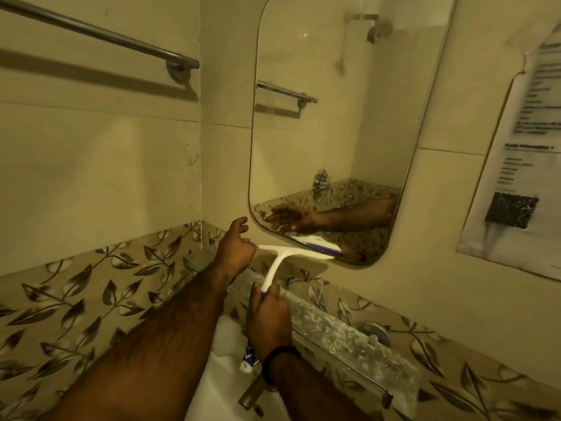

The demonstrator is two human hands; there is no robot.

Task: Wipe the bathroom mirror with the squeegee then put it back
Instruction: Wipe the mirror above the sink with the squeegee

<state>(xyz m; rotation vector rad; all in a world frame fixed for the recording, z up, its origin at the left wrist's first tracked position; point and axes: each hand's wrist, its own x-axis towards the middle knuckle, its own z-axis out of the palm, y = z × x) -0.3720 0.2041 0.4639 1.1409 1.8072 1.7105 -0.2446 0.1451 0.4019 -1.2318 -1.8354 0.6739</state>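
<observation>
Down at the bottom edge of the mirror (334, 117), the squeegee (282, 262) had its white blade lying across the glass rim and the wall just under it. The right hand (267, 317) was wrapped tight around the blue end of the handle, with fingers and thumb curled on it. The left hand (235, 247) hung near the left tip of the blade, close to the mirror's lower corner. Its fingers were loosely bent and held nothing, and I could not tell if it touched the blade. Below the hands ran a glass shelf (334, 332), spotted and dull, and under that the white sink (218, 384) with a tap (252, 393) and a small tube (247, 360). A towel bar (100, 34) sat high on the left wall, and a paper notice (516, 153) was stuck on the right. It looked like a wiping stroke had reached the bottom of the mirror, so the wiping step was in hand. Next, the blade would likely need lifting back up to the top, pressed flat on the glass, and pulled down beside this strip. Putting the squeegee back was not done yet.
</observation>
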